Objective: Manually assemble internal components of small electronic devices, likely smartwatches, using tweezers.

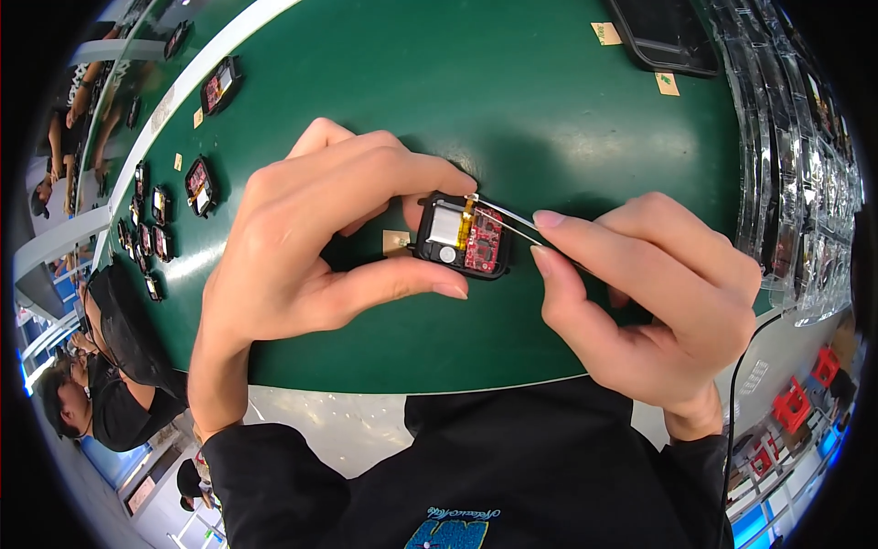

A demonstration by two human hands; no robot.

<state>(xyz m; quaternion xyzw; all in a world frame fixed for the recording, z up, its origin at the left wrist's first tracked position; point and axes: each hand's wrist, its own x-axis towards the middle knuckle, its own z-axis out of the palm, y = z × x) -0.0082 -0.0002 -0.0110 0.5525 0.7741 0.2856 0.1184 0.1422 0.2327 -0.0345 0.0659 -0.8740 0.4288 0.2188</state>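
A green worktop (384, 73) spreads under everything, with a stack of clear plastic trays (796, 165) along its right side. Over it reaches the left hand (306, 233), its grip clamped on an open black device case (505, 263), index finger at the top edge and thumb along the bottom one. The right hand (654, 284) comes in opposite, thumb and index finger pinched together on tweezers. The case sits between the two hands, near the middle of the worktop; similar open cases (199, 186) lie well apart, to the left. The tweezers (508, 213) point leftward, prongs spread, tips at the case's upper right; whether they touch anything cannot be told. Inside are a red circuit board (487, 245), a silver block (445, 224) to its left, amber tape (465, 226) between them, and, smallest, a silver disc (447, 253) below the block.
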